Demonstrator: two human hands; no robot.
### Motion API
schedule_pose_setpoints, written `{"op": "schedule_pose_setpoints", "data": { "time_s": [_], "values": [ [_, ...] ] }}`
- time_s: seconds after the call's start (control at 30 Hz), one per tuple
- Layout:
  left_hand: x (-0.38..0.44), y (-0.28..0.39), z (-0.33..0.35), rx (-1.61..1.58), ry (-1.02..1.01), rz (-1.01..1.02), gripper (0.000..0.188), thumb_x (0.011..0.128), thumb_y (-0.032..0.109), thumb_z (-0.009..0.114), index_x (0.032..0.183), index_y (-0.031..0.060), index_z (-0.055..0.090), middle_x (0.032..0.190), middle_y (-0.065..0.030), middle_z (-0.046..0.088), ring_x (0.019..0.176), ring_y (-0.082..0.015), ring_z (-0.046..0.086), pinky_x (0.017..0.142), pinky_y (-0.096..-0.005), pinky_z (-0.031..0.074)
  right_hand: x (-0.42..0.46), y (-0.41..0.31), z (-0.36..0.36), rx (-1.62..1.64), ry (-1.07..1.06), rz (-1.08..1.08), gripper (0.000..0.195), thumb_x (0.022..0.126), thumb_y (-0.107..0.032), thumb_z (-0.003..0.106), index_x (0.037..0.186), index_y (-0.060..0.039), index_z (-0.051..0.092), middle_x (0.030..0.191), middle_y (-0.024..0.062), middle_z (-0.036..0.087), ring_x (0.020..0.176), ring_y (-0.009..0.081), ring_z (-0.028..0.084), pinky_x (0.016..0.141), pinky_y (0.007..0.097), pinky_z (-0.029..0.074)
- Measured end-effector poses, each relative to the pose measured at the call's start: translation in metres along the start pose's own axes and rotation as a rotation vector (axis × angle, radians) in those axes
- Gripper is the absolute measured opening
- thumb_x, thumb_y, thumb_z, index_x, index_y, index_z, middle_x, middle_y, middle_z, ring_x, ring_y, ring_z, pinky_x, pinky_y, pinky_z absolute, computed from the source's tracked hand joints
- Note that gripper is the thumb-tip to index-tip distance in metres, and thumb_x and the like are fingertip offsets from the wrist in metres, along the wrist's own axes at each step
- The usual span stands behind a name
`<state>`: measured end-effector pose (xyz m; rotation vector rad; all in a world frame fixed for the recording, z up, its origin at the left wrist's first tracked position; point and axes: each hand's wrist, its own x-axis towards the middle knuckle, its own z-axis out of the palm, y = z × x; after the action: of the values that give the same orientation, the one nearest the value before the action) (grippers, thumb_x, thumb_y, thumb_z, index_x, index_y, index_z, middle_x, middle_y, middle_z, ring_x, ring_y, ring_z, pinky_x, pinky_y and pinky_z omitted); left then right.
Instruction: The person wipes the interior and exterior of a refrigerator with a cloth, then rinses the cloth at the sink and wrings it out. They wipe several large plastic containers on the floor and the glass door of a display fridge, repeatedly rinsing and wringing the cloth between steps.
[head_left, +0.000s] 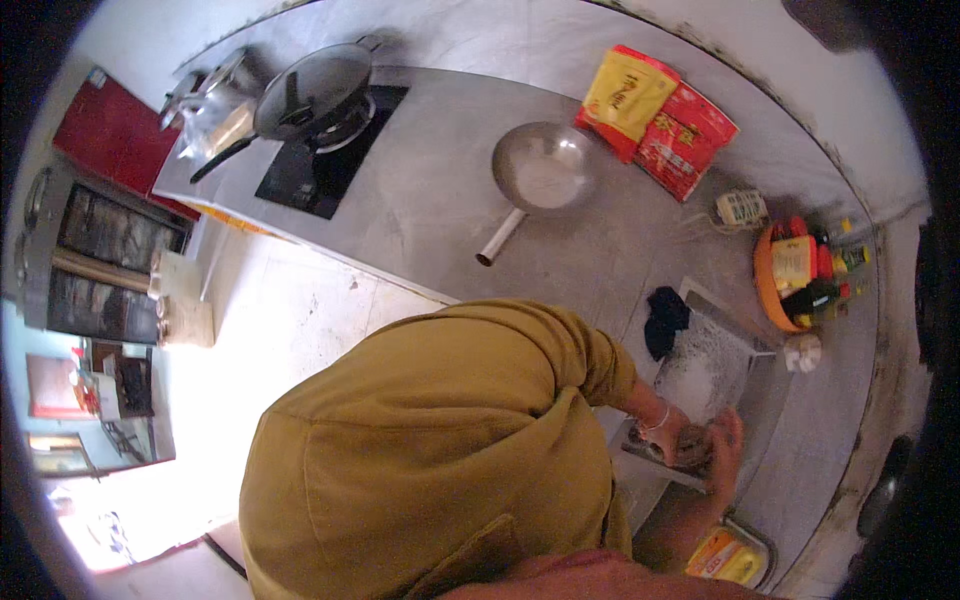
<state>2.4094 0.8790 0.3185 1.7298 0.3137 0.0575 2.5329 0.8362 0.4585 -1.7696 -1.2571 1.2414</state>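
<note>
Over the sink (769, 382), my left hand (670, 435), with a bracelet at its wrist, holds a round greyish-brown item (695, 448). My right hand (724, 450) is curled around the other side of that item. Motion blur and my fingers hide what exactly it is. White, foamy-looking liquid (701, 367) with dark specks shows in the sink beyond my hands. A dark cloth (664, 321) lies bunched over the sink's left edge. My mustard-coloured sleeve and jacket (450, 435) cover much of the view.
A metal wok (544, 169) stands on the grey counter (427, 187). Beyond it are a yellow packet (628, 101) and a red packet (686, 142). A lidded black pan (315, 94) sits on the stove (311, 176). An orange basket (766, 281) holds bottles. A yellow package (724, 559) lies nearby.
</note>
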Motion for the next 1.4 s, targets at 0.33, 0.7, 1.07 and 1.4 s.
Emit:
{"op": "schedule_pose_setpoints", "data": {
  "time_s": [0.33, 0.7, 1.07, 1.4],
  "values": [
    [-0.223, 0.121, -0.074, 0.216, 0.429, -0.091, 0.058, 0.069, 0.055, 0.066, 0.094, 0.0023, 0.061, 0.078, -0.0169, 0.063, 0.071, -0.0306, 0.061, 0.062, -0.0390, 0.048, -0.079, -0.063, 0.117, 0.514, -0.126, -0.100, 0.061, 0.087, -0.042, 0.050, 0.133, -0.0082, 0.032, 0.129, 0.0111, 0.037, 0.117, 0.0251, 0.040, 0.092, 0.0449, 0.037],
    [-0.546, 0.044, -0.076, -0.472, 0.923, 0.065, 0.043, 0.090, 0.032, 0.048, 0.123, 0.0056, 0.045, 0.108, -0.0122, 0.058, 0.087, -0.0262, 0.059, 0.073, -0.0323, 0.048, -0.022, -0.211, 0.406, 1.023, -0.281, -0.031, 0.041, 0.088, -0.020, 0.052, 0.125, -0.0026, 0.042, 0.120, 0.0118, 0.050, 0.107, 0.0274, 0.050, 0.088, 0.0407, 0.043],
    [-0.748, -0.059, 0.030, -0.712, 1.771, -0.294, 0.030, 0.087, 0.019, 0.054, 0.110, 0.0003, 0.052, 0.088, -0.0098, 0.061, 0.073, -0.0142, 0.058, 0.063, -0.0249, 0.047, 0.159, -0.322, 0.584, 0.222, 0.002, -0.474, 0.066, 0.073, -0.043, 0.067, 0.115, 0.0044, 0.050, 0.114, 0.0135, 0.054, 0.102, 0.0220, 0.051, 0.087, 0.0314, 0.039],
    [-0.780, -0.046, 0.136, -1.149, 2.115, -0.806, 0.033, 0.085, 0.018, 0.056, 0.113, 0.0019, 0.049, 0.087, -0.0140, 0.060, 0.071, -0.0220, 0.061, 0.058, -0.0306, 0.051, 0.282, -0.294, 0.806, -0.013, -0.251, -1.096, 0.054, 0.076, -0.035, 0.065, 0.119, -0.0074, 0.049, 0.123, 0.0146, 0.046, 0.111, 0.0284, 0.046, 0.093, 0.0403, 0.037]
  ]
}}
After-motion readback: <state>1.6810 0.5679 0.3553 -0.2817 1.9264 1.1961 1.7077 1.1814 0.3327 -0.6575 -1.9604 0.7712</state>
